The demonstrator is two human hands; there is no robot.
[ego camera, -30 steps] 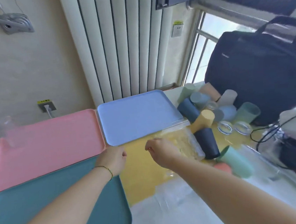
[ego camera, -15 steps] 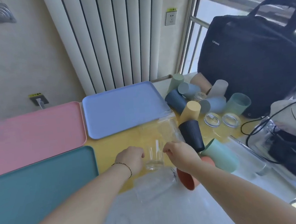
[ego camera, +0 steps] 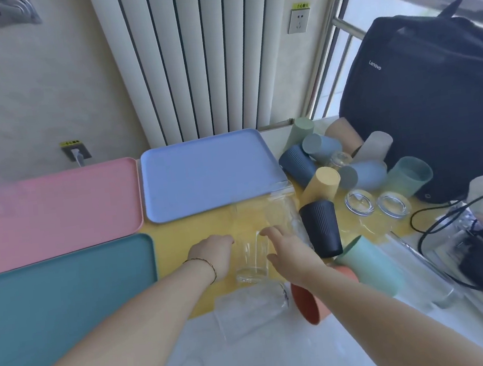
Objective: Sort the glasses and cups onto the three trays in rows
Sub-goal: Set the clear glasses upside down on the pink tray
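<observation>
Looking down from the head camera, we are seeing three trays lying flat and edge to edge on the left: the pink tray [ego camera: 55, 208] at the back, the blue tray [ego camera: 209, 174] to its right, and the teal tray [ego camera: 66, 290] nearest us.

Just in front of the blue tray, a clear glass [ego camera: 252, 256] is standing upright on the yellow mat [ego camera: 180, 240], and both hands are flanking it. The left hand [ego camera: 212, 254] is sitting at the glass's left wall with its fingers curled away from us. We cannot tell whether it is gripping the glass or only touching it. The right hand [ego camera: 289, 252] is reaching in at the right wall with its thumb lying against the glass. Its other fingers are hidden, so we cannot tell how firmly it is holding.

A second clear glass [ego camera: 250, 310] is lying on its side just below the upright one. An orange cup [ego camera: 309, 304] is lying under the right forearm, with a mint cup [ego camera: 370, 261] lying beside it. A dark navy cup [ego camera: 321, 228] is standing just right of the right hand, and a yellow cup [ego camera: 321, 185] is leaning behind it.

More cups are lying heaped between the blue tray and a black bag [ego camera: 434, 97]. A white radiator [ego camera: 200, 56] is rising behind the trays.
</observation>
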